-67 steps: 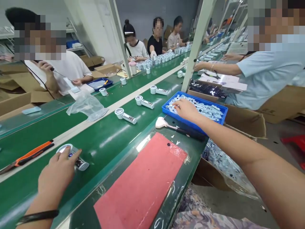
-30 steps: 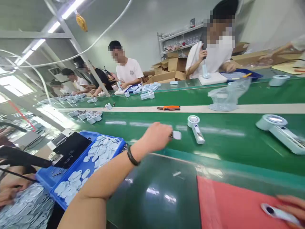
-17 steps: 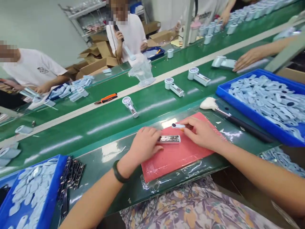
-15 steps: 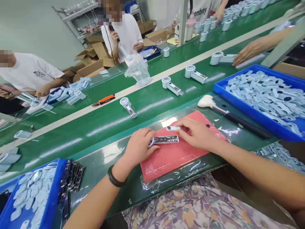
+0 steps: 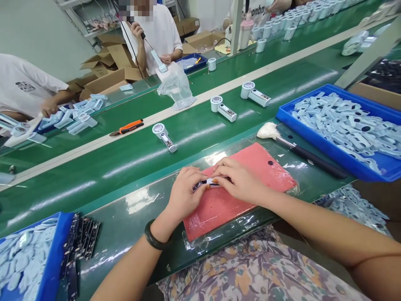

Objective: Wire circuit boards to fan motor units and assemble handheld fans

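Both my hands meet over a red pad on the near table edge. My left hand grips the round end of a small white handheld device lying on the pad. My right hand is closed over the device's handle, fingers pressed down on it, hiding the light-blue cover piece it carried. Only a short strip of the device shows between the two hands.
A blue tray of pale-blue covers sits at right, a white-headed brush before it. Another blue tray and dark circuit strips lie at left. Three white devices ride the green belt. Co-workers sit across.
My head turned from the left tray back to the pad. The device was set on the pad, and my right hand brought the cover piece down onto it; both hands closed together.
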The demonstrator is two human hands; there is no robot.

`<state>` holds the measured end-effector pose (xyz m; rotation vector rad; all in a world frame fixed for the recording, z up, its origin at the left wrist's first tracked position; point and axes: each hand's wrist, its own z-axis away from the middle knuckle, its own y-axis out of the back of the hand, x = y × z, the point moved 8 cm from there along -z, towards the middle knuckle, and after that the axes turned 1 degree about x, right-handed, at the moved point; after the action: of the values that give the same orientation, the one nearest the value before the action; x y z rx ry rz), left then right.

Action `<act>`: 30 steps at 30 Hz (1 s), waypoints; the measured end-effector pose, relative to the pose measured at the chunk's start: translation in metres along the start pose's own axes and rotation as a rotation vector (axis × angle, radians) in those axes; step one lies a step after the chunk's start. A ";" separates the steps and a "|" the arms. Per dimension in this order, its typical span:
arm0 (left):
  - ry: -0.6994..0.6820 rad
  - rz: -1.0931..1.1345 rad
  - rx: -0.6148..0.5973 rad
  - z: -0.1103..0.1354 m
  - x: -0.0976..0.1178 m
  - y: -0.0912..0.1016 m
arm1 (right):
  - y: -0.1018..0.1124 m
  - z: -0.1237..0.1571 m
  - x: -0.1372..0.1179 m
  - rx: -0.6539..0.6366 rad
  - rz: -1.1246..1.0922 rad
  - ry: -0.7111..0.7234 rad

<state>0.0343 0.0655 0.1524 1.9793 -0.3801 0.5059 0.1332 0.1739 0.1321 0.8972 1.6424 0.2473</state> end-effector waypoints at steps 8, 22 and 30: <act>-0.062 -0.134 -0.049 0.017 0.024 0.001 | -0.020 0.016 0.015 -0.209 -0.128 -0.054; 0.005 -0.234 -0.142 0.032 0.032 -0.017 | -0.033 0.030 -0.001 -0.274 0.169 0.104; 0.136 -0.332 -0.276 0.024 0.040 -0.022 | -0.033 0.035 -0.005 -0.195 0.179 0.216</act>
<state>0.0837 0.0515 0.1456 1.6852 -0.0300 0.3513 0.1512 0.1370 0.1057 0.8926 1.7013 0.6358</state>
